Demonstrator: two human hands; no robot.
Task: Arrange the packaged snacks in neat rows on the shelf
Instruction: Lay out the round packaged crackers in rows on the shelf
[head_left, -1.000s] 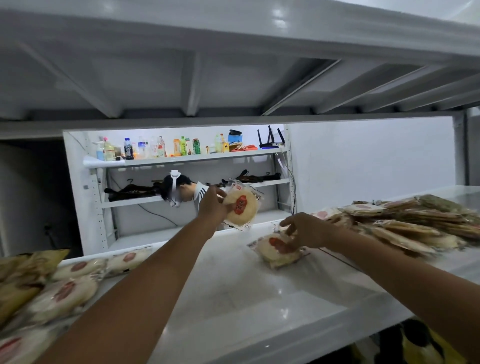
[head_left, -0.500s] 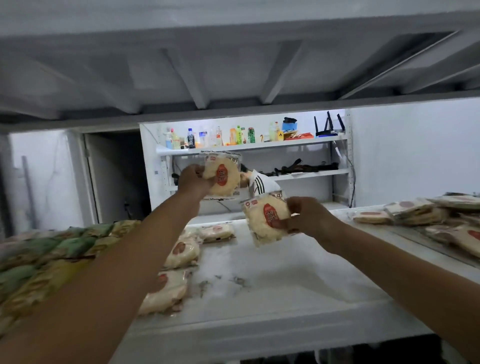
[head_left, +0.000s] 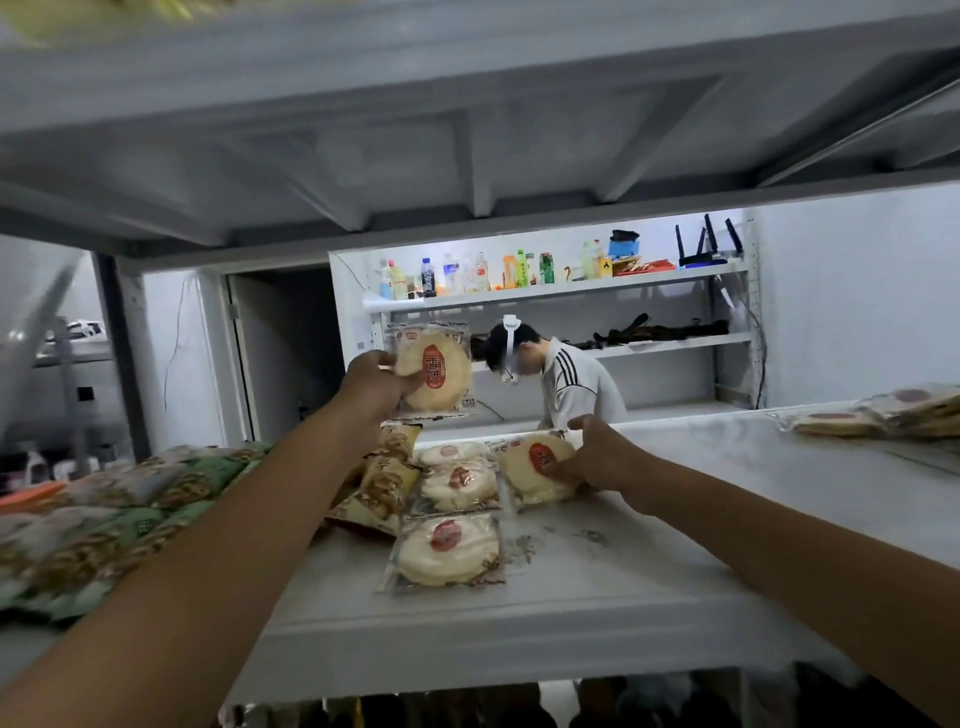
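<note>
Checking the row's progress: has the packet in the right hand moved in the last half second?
Yes. The right hand has brought its packet down to the shelf, just right of the laid row.

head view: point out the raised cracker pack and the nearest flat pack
raised cracker pack (head_left: 435, 368), head view, on its red label
nearest flat pack (head_left: 445, 536), head view, on its red label

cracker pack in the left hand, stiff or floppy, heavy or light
The clear-wrapped round pale cracker pack is probably stiff: it stands upright, unbent, gripped at one edge by the left hand. Likely light too, held aloft one-handed.
</note>
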